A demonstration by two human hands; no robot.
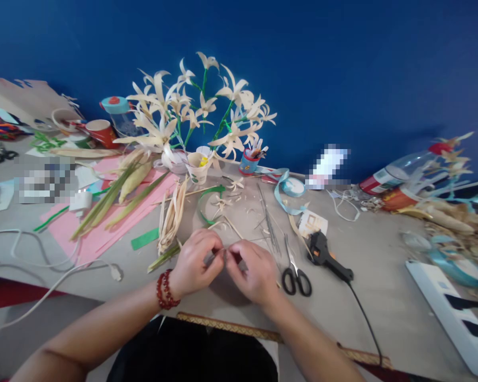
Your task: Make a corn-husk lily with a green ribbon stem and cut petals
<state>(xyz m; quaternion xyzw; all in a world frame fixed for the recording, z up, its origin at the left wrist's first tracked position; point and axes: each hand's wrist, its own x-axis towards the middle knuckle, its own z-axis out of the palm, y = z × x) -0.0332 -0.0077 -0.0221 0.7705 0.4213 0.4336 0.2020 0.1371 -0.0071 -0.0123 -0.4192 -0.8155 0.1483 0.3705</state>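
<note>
My left hand (pixel 197 261), with a red bead bracelet (pixel 167 289) on its wrist, and my right hand (pixel 254 269) meet fingertip to fingertip over the front of the table. Both are closed in a pinch. Whatever lies between the fingertips is too small to make out. Just beyond them lie thin straw-coloured strips (pixel 231 225) and a curl of green ribbon (pixel 207 204). A bundle of dried husk strips (pixel 172 217) rests beyond my left hand. Black-handled scissors (pixel 296 276) and a black glue gun (pixel 329 255) lie right of my right hand.
Cream husk flowers (pixel 159 127) on green stems stand in paper cups (pixel 198 172) at the back. Corn husks (pixel 135 180) lie on pink paper (pixel 67 228). Blue ribbon (pixel 281 193), a plastic bottle (pixel 398 170) and a power strip (pixel 442 313) are to the right. White cables (pixel 43 260) cross the left.
</note>
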